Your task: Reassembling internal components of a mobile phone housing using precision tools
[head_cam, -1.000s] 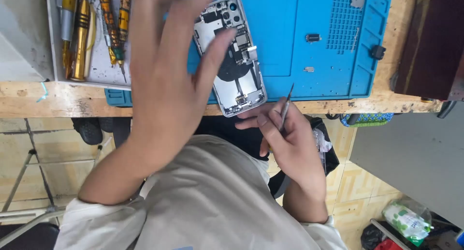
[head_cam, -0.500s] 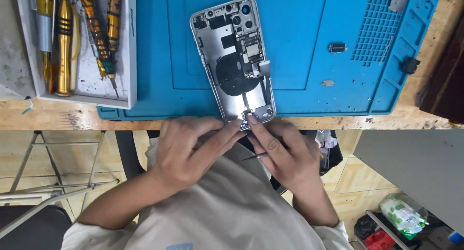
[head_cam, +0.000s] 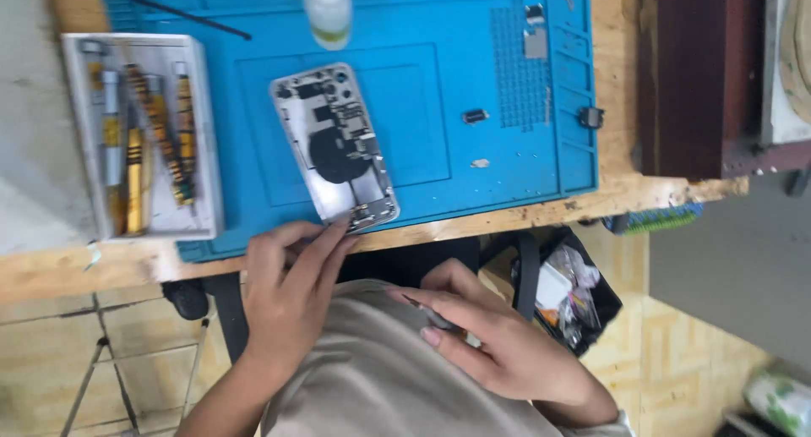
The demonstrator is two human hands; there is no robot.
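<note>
Opened phone (head_cam: 336, 146), back cover off, lies tilted on the blue work mat (head_cam: 439, 107) near the front edge of the wooden table (head_cam: 76, 268). Internal boards and a dark round coil are exposed.

Left hand (head_cam: 283, 293): fingertips (head_cam: 338, 227) touch the near bottom edge of the phone; grip loose, fingers extended, pressing or steadying rather than clasping.

Right hand (head_cam: 490, 340): held away from the table, over the lap; grip narrow, pinching a thin dark tool (head_cam: 431, 314), probably tweezers, though it is too blurred to be sure.

Left of the phone: white tray (head_cam: 198, 133) with screwdrivers (head_cam: 156, 124). Far side: small bottle (head_cam: 328, 10). Right of the phone: small loose parts (head_cam: 475, 116) on the mat.

Judgement: mid-disassembly, work centred on the phone's bottom end. Bringing the tool tip back there would need the left hand to keep the frame from sliding.
</note>
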